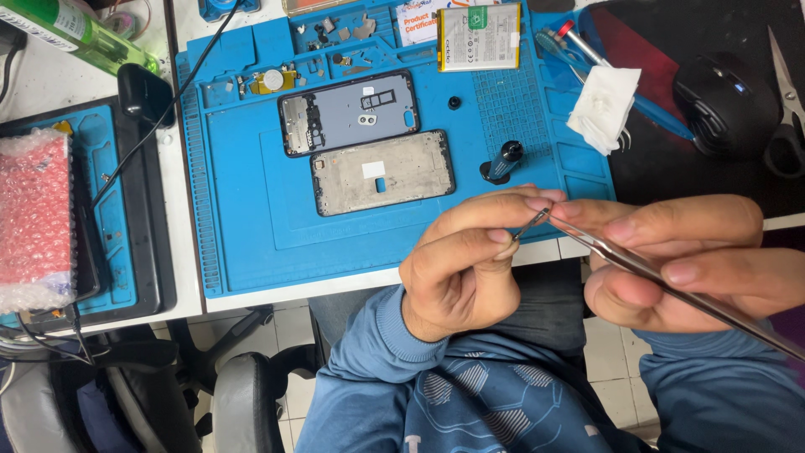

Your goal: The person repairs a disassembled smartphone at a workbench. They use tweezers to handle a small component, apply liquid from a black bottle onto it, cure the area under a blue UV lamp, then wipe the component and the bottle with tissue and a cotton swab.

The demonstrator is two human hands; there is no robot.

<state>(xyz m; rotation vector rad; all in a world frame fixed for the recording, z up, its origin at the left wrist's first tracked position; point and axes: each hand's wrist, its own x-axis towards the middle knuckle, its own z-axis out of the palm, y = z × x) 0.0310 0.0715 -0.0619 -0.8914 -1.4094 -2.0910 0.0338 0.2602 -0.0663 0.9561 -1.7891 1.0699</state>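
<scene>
Steel tweezers (671,285), pinched in the right hand (688,268), meet a tiny dark part (530,223) gripped between thumb and forefinger of the left hand (457,268), both held near the table edge. Beyond them, on the blue mat (243,210), lie a bare frame (382,172), a grey frame (348,111) farther off, and a battery (479,37) at the far side, right of centre.

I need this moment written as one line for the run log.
left hand: pinches small dark part | right hand: holds metal tweezers, tips at part | blue mat: two phone frames, untouched
</scene>
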